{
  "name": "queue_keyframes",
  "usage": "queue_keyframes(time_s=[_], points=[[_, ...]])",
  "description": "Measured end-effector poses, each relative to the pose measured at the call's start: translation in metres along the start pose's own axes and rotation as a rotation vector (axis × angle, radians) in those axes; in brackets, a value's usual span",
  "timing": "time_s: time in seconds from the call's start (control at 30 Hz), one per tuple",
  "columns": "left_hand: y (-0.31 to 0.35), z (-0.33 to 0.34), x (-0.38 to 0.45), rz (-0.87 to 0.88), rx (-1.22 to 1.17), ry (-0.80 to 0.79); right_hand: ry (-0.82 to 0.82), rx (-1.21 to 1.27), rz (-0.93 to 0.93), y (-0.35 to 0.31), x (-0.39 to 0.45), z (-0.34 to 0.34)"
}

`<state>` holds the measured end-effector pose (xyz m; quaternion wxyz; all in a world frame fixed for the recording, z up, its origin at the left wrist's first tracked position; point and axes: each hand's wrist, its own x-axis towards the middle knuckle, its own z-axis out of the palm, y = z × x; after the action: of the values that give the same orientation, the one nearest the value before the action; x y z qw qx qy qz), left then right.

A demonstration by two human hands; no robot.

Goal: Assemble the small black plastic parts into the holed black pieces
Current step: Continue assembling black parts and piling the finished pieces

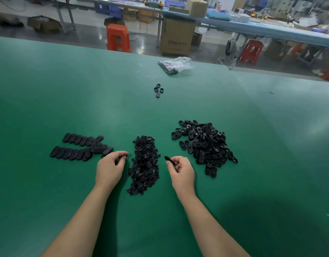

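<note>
- Two rows of finished pieces (80, 148) sit on the green table (48, 89) at my left, laid side by side, with a few more loosely dropped at the rows' right end. I'd call that roughly two dozen done, though I can't count exactly.
- Most of the job is left, by my read: the heap of holed black pieces (204, 145) on my right is still big, and the pile of small black plastic parts (144, 164) between my hands is thick.
- My left hand (109, 168) has fingers curled, pinching something small and dark at the fingertips just beside the done rows. Can't tell if it's a loose part or an assembled one.
- My right hand (181, 171) pinches one holed piece (169, 160) between thumb and fingers, lifted off the table, near the small-parts pile.
- Likely next: seat a small part into that held piece.
- Four stray pieces (158, 90) lie further out, well apart from everything.
- Only container on the table: a clear plastic bag (176, 64) near the far edge, crumpled, with some black stuff inside. Contents unclear.
</note>
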<state>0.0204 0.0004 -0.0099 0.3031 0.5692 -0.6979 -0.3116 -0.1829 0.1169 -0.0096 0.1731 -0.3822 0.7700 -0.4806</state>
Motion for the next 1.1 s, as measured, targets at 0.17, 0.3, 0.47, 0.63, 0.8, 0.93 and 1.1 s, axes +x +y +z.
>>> queue_keyframes(time_s=[0.17,0.3,0.47,0.63,0.8,0.93,1.1], points=[[0.000,0.000,0.000,-0.004,0.009,-0.003,-0.025,0.053,0.014,0.001,-0.001,-0.001],[0.000,0.000,0.000,-0.008,-0.013,-0.006,0.014,0.032,-0.023,0.001,-0.002,0.000],[-0.001,0.000,-0.001,-0.002,-0.029,-0.001,0.029,0.078,0.066,0.003,-0.001,0.001],[-0.001,0.000,-0.001,-0.009,-0.057,0.017,0.016,0.079,0.073,0.001,0.000,0.001],[0.004,0.002,0.002,-0.053,-0.124,0.021,-0.025,0.053,0.110,0.000,0.001,0.001],[0.022,0.004,0.002,-0.101,-0.269,0.034,-0.069,0.103,0.121,-0.003,0.001,0.001],[0.064,0.031,-0.024,0.052,-0.255,-0.102,-0.068,0.073,0.116,-0.002,0.003,0.001]])
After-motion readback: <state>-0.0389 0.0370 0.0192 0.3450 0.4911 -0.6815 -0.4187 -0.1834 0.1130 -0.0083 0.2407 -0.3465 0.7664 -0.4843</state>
